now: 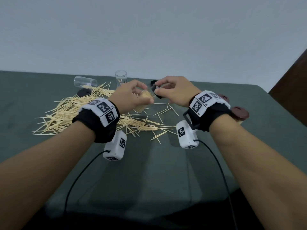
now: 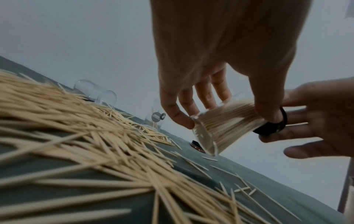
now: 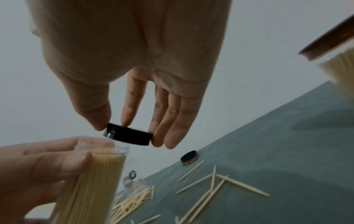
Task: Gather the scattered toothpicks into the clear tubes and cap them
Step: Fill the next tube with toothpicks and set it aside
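A clear plastic tube packed full of pale wooden toothpicks [image 2: 226,125] is held tilted above the dark green cloth-covered table [image 1: 166,171] by the left hand [image 1: 131,95], whose thumb and fingers are curled round its wall. A round black plastic cap [image 3: 128,134] is pinched by its rim between the thumb and fingertips of the right hand [image 1: 174,92] and is held right at the tube's open mouth, not seated on it. A large heap of loose toothpicks [image 1: 69,113] is spread over the table to the left, with a few strays [image 3: 212,186] lying nearer the right. An empty clear tube [image 1: 85,82] is seen on its side at the far edge of the heap, with a dark round cap [image 1: 84,92] beside it. A second clear tube [image 1: 121,78] stands upright behind the hands with a few toothpicks inside; a small dark label is carried on it, its writing too blurred to be read. Another black cap [image 3: 189,157] lies on the table beyond the hands. Two tubes with reddish-brown lids [image 1: 240,112] stand at the right, behind the right wrist.
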`<state>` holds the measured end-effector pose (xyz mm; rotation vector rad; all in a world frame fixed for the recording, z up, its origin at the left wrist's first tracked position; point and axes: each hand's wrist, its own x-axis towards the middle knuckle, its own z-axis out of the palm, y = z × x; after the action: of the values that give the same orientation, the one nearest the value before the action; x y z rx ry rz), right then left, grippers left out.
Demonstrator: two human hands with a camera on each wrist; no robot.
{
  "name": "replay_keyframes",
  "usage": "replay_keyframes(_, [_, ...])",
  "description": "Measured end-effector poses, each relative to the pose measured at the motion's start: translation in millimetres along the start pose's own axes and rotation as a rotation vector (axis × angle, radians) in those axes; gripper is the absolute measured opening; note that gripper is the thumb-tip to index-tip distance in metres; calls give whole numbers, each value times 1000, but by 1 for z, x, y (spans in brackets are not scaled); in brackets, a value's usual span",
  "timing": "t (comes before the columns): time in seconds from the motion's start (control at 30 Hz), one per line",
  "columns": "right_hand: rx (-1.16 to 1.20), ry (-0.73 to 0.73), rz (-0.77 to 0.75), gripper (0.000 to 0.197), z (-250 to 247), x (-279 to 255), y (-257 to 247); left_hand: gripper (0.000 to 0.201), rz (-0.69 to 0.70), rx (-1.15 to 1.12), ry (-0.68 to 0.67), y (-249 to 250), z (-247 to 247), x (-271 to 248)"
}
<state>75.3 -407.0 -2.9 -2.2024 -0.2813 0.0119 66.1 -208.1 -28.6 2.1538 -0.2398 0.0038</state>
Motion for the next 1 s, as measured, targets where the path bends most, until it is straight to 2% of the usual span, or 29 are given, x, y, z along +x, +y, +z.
replay_keyframes(0.27, [174,-86,-22,21,17,-14,-13,50,17,9,9,3,-12,-19])
replay_keyframes(0.47, [129,-88,-60,16,25,-18,-16,51,2,24,-13,-2,-16,-24])
replay_keyframes(0.73, [87,-71,-71,27,24,-21,-16,49,-16,-60,-63,-3,-17,-25])
replay_keyframes(0.8, [135,-113,-61,40,22,-24,-20,50,-31,-152,-42,1,-17,-24])
replay_keyframes(0.87, [145,-163,-81,64,20,-25,-22,49,-39,-208,22,5,-18,-22])
replay_keyframes(0.93, [85,-197,-98,89,21,-26,-26,50,-33,-195,58,10,-19,-21])
replay_keyframes(1.0, [6,-182,-120,99,24,-27,-28,45,-35,-217,53,11,-18,-20])
